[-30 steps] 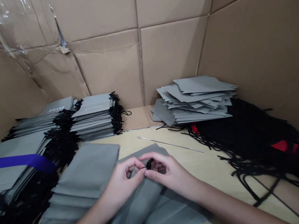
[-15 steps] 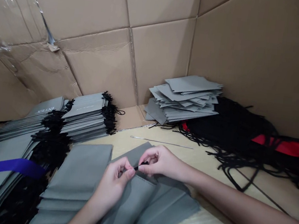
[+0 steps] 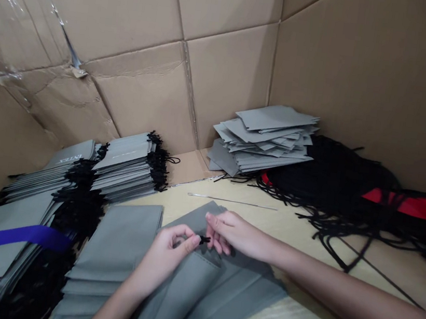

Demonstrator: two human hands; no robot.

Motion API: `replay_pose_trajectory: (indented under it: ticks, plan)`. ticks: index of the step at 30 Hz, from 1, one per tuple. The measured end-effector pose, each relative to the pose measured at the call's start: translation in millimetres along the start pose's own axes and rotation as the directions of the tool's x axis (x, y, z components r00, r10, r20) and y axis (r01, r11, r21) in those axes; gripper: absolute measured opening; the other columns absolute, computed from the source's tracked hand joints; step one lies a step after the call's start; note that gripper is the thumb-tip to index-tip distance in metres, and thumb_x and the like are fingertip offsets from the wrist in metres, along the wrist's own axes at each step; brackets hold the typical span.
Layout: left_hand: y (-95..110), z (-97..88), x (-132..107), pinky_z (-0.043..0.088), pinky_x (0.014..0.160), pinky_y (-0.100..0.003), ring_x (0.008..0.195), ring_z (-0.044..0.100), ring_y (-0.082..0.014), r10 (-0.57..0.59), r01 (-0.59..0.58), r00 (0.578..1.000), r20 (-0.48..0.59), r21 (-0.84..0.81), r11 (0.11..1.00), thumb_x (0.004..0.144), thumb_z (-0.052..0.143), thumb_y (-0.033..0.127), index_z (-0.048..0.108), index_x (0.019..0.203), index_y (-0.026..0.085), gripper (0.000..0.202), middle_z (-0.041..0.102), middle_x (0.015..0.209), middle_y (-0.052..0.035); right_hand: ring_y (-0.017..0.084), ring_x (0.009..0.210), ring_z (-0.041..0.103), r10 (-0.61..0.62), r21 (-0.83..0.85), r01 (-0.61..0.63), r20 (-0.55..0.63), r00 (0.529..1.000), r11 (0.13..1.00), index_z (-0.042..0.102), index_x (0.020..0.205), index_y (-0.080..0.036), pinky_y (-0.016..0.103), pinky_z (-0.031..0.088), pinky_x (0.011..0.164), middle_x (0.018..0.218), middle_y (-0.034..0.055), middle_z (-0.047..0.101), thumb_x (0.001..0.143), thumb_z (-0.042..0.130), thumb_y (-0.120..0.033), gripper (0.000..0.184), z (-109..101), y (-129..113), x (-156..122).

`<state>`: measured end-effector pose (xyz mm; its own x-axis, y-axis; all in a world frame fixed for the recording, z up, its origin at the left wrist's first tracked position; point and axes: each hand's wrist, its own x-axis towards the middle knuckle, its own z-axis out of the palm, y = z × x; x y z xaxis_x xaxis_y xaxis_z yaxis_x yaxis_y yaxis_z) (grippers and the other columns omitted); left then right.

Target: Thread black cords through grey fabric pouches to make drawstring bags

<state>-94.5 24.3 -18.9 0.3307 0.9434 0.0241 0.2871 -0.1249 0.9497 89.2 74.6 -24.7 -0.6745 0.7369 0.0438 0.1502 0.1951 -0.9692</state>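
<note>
My left hand (image 3: 167, 253) pinches a short black cord (image 3: 205, 240) between thumb and forefinger, at the top edge of a grey fabric pouch (image 3: 194, 282). The cord's ends stick out to the right of the fingertips. Close by on that side is my right hand (image 3: 236, 234), its thumb lifted and its fingers loosely apart around the cord ends. More flat grey pouches (image 3: 236, 293) lie fanned out under both hands. To the left of my left forearm sits a stack of folded grey pouches (image 3: 120, 236).
Bundles of grey pouches with black cords (image 3: 124, 163) stand at the left, one under a purple band (image 3: 30, 237). Grey pieces (image 3: 276, 121) are piled at the back beside black cords (image 3: 343, 182) with red wrapping. A thin metal rod (image 3: 231, 201) lies on the table, and cardboard walls (image 3: 225, 67) enclose it.
My right hand has let go of the black cord, its thumb and fingers spreading apart. My left hand still grips the cord in nearly the same place.
</note>
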Motion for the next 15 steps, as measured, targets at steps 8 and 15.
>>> replay_pose_trajectory:
  ticks: [8, 15]
  plan:
    - [-2, 2.1, 2, 0.031, 0.058, -0.022, 0.057, 0.043, -0.0108, 0.012, -0.006, 0.999, 0.033, -0.177, 0.984, 0.075, 0.058, 0.049, 0.053, 0.070, 0.015, 0.035, 0.053, 0.063, 0.0013, 0.005, 0.036, 0.035, 0.030, 0.097, -0.038, 0.088, 0.996, 0.995, 0.051, 0.063, -0.015, 0.018, 0.024, 0.036, 0.048, -0.0038, 0.050, 0.082, 0.041, -0.060, 0.050, 12, -3, -3]
    - [-1, 3.5, 1, 0.024, 0.052, -0.020, 0.054, 0.032, -0.0083, -0.023, 0.016, 0.999, -0.035, -0.193, 0.981, 0.071, 0.061, 0.052, 0.047, 0.062, 0.016, 0.040, 0.044, 0.056, 0.0045, 0.004, 0.037, 0.024, 0.111, 0.499, -0.108, 0.024, 0.994, 0.860, 0.043, 0.055, -0.017, 0.022, 0.012, 0.038, 0.041, -0.0084, 0.037, 0.076, 0.059, -0.045, 0.039, 24, -11, -8]
